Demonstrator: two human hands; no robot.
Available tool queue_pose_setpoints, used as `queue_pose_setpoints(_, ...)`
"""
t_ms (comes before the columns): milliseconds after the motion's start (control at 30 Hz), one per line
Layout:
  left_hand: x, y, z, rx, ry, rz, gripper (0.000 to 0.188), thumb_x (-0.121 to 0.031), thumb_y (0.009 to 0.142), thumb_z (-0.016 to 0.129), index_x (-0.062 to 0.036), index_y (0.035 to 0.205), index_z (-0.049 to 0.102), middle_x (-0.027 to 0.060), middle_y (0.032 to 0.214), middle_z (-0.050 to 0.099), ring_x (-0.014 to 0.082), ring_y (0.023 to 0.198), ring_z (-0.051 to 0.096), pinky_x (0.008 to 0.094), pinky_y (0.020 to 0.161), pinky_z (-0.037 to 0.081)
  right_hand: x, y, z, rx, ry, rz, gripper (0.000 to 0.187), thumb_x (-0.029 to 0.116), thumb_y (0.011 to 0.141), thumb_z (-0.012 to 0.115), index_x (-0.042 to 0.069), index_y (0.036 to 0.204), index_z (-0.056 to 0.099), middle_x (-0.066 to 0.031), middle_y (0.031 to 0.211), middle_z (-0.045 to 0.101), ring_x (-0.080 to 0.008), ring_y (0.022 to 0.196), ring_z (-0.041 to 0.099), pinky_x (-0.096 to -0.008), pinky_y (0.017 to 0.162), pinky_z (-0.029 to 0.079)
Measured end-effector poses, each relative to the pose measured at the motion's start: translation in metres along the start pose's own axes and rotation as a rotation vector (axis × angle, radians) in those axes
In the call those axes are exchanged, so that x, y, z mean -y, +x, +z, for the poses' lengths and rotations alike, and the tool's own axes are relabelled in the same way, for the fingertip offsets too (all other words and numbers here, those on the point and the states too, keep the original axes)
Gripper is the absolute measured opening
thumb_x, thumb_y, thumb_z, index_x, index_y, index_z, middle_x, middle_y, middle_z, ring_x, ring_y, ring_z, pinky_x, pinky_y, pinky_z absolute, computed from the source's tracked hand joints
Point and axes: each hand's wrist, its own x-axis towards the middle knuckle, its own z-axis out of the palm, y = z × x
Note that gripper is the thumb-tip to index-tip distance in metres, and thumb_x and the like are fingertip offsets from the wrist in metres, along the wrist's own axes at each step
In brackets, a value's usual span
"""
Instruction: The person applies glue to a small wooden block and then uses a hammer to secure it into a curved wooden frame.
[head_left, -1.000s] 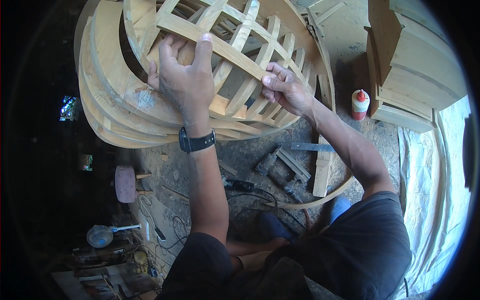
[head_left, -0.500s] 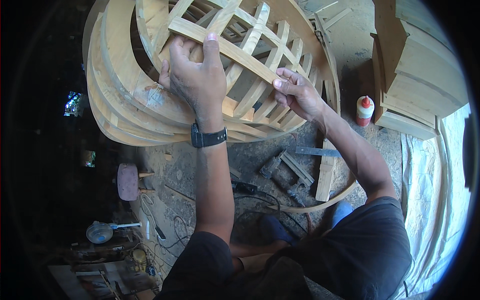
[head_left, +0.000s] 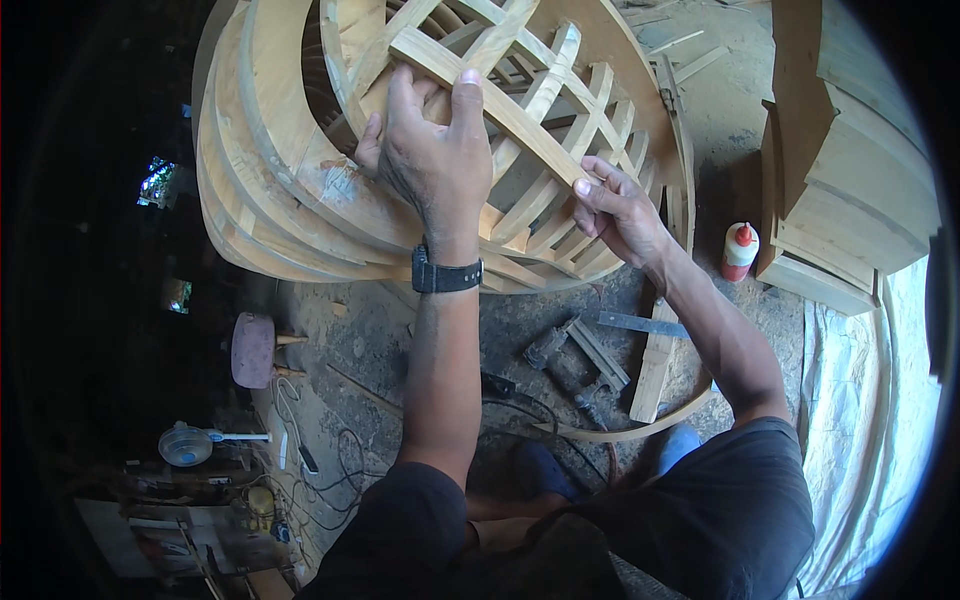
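Observation:
A straight wooden strip (head_left: 520,122) slants across in front of me, its left end farther away than its right. My left hand (head_left: 437,140), with a black watch on the wrist, grips it near the far left end, thumb on top and fingers beneath. At the near right end my right hand (head_left: 622,212) pinches it between thumb and fingers. Under the strip lies a curved wooden frame (head_left: 270,190) with a lattice of crossed slats (head_left: 545,90). Whether the strip touches the slats I cannot tell.
On the floor stand a white-and-red glue bottle (head_left: 740,252) and a large wooden piece (head_left: 850,170) at right. A metal clamp (head_left: 580,360), a metal ruler (head_left: 642,324), a wooden board (head_left: 655,372), a curved strip (head_left: 630,432) and cables lie near my feet. A stool (head_left: 253,350) and fan (head_left: 186,444) are at left.
The view has shifted, so the frame, strip and both hands sit farther right in the picture. Both hands keep their grip on the strip.

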Motion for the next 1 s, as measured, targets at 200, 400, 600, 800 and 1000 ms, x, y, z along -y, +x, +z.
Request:
queue_pose_setpoints(200, 0.004, 0.002, 0.002, -0.028, -0.051, -0.001, 0.051, -0.041, 0.092, 0.064, -0.0017, 0.125, 0.059, 0.0086, 0.101, 0.076, 0.0176, 0.099, 0.066, 0.0408, 0.107, 0.022, 0.002, -0.001, 0.003, -0.012, -0.024, -0.002, 0.042, 0.017, 0.094, 0.071, 0.000, 0.124, 0.047, 0.0008, 0.081, 0.058, -0.0090, 0.057, 0.053, -0.0221, 0.052, 0.041)
queue_pose_setpoints(400, 0.004, 0.000, 0.006, -0.038, -0.053, 0.008, 0.052, -0.037, 0.093, 0.063, -0.0002, 0.128, 0.055, 0.0076, 0.101, 0.076, 0.0161, 0.099, 0.066, 0.0403, 0.107, 0.022, 0.002, -0.004, 0.005, -0.022, -0.027, -0.010, 0.043, 0.017, 0.094, 0.071, 0.000, 0.124, 0.047, 0.0002, 0.081, 0.057, -0.0096, 0.057, 0.052, -0.0230, 0.052, 0.040)
queue_pose_setpoints(600, 0.003, -0.001, 0.004, -0.075, -0.060, 0.032, 0.049, -0.034, 0.093, 0.063, -0.0004, 0.128, 0.055, 0.0069, 0.099, 0.076, 0.0169, 0.101, 0.066, 0.0402, 0.107, 0.022, 0.004, -0.005, 0.010, -0.012, -0.028, -0.006, 0.043, 0.017, 0.094, 0.070, 0.000, 0.125, 0.046, -0.0003, 0.084, 0.057, -0.0096, 0.057, 0.051, -0.0229, 0.053, 0.040)
queue_pose_setpoints(800, 0.004, 0.000, 0.003, -0.062, -0.069, 0.013, 0.049, -0.034, 0.092, 0.063, 0.0002, 0.126, 0.055, 0.0081, 0.103, 0.075, 0.0167, 0.102, 0.065, 0.0396, 0.107, 0.022, 0.003, -0.006, 0.009, 0.001, -0.047, -0.009, 0.043, 0.016, 0.094, 0.069, 0.000, 0.125, 0.046, -0.0007, 0.085, 0.057, -0.0101, 0.057, 0.050, -0.0232, 0.053, 0.039)
queue_pose_setpoints(1000, -0.004, -0.001, 0.001, 0.031, -0.136, -0.112, 0.060, -0.035, 0.091, 0.067, 0.0050, 0.134, 0.052, 0.0159, 0.115, 0.072, 0.0229, 0.117, 0.061, 0.0398, 0.113, 0.019, -0.002, -0.001, -0.002, 0.048, 0.011, 0.052, 0.041, 0.016, 0.094, 0.069, 0.001, 0.125, 0.045, -0.0006, 0.086, 0.058, -0.0098, 0.057, 0.053, -0.0225, 0.053, 0.042)
